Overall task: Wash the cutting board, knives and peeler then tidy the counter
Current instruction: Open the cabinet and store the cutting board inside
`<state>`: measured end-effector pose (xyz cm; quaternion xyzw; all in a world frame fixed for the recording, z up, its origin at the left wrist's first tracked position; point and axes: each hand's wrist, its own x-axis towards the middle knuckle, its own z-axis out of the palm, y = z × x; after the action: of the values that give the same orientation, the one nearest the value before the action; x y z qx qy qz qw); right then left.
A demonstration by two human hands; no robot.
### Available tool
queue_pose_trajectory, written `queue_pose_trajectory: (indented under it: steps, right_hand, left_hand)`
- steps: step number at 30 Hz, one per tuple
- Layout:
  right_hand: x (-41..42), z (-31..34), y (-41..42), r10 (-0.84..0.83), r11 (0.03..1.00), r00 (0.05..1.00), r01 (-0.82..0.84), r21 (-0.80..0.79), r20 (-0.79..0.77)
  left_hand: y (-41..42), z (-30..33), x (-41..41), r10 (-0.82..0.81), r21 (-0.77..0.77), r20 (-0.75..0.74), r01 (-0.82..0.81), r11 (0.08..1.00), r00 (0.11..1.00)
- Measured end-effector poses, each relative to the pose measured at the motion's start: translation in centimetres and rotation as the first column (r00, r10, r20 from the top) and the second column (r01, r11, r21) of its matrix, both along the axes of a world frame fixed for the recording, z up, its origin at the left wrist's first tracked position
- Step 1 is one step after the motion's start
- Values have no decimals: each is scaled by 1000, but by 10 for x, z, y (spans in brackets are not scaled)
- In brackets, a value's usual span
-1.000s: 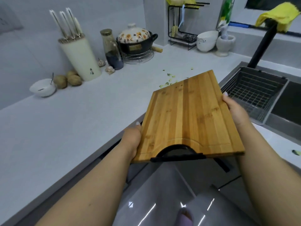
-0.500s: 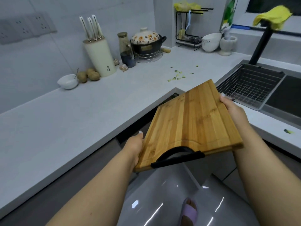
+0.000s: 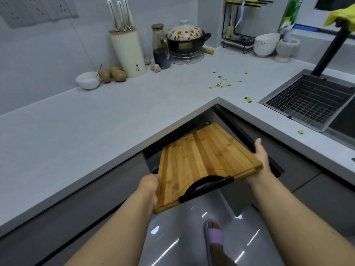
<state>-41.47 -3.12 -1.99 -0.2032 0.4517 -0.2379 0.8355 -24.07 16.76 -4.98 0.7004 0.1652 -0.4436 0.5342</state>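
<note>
while i stand at the inner corner of an l-shaped counter (image 3: 107,120), i hold one wooden cutting board (image 3: 203,162) out in front of me with both hands, below the level of the counter's edge and over the grey floor. my left hand (image 3: 148,186) grips the board's left long edge near the corner closest to me, with the fingers wrapped under it and out of sight. my right hand (image 3: 260,153) clasps the right long edge, thumb lying along the side, the other fingers hidden beneath. the board lies between my two hands, tilted so its far end points into the dark gap under the counter corner. one black curved handle (image 3: 205,186) sits at the near end of the board, between my wrists.

on the counter, well apart from the board, i count one cream knife block (image 3: 127,52) with four white knife handles (image 3: 120,15) sticking up from it. just beside it lie three potatoes (image 3: 114,74) and one small white bowl (image 3: 88,80) with a spoon in it. to the right of the block stand one glass bottle (image 3: 161,47) and one black pot with a flowered lid (image 3: 187,40) on a wire stand. several small green scraps (image 3: 221,84) are scattered on the counter near the sink (image 3: 307,102), which holds one wire basket. one foot in a purple slipper (image 3: 214,235) shows on the floor below the board.
</note>
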Motion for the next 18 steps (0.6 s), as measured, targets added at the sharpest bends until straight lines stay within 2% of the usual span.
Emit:
queue_pose_trajectory:
  steps: [6,13,18]
  right_hand:
    - [31,-41,-6,-143,981,989,136,141,41]
    - [72,-78,-30,-233,937,969,201,286,82]
    - [107,-114,-56,-280,909,956,237,344,81]
  left_hand:
    - [-18,-37,19,84,34,16,-85,996,996]
    - [-46,-76,48,193,57,4,-193,980,981]
    - [-74,-115,81,251,131,82,-260,957,964]
